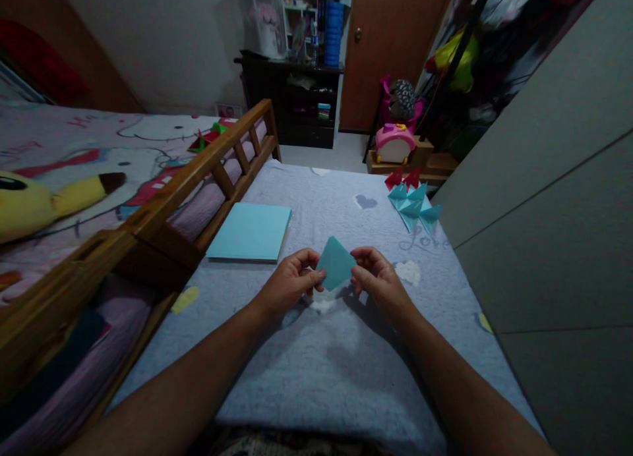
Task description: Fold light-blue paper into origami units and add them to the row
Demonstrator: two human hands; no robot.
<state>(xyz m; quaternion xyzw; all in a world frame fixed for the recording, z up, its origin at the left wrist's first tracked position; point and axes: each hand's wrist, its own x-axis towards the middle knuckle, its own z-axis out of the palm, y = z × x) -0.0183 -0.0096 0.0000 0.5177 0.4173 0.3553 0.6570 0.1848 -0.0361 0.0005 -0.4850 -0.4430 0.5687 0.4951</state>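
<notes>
A small light-blue square of folded paper (pixel 336 263) is held up just above the bed, one corner pointing away from me. My left hand (pixel 299 277) pinches its left corner between thumb and fingers. At the opposite corner, my right hand (pixel 374 275) grips the paper the same way. To the left lies a stack of light-blue paper (pixel 251 232), flat on the sheet. Several light-blue folded paper figures (pixel 413 205) stand near the far right edge, with red folded paper figures (pixel 402 178) just behind them.
The pale blue patterned bed sheet (pixel 297 377) spreads under my arms. A wooden rail (pixel 198 169) runs along the left, beyond it another bed with a yellow plush toy (pixel 54 205). A white cabinet (pixel 554 232) borders the right side. A dark shelf (pixel 291 103) stands at the back.
</notes>
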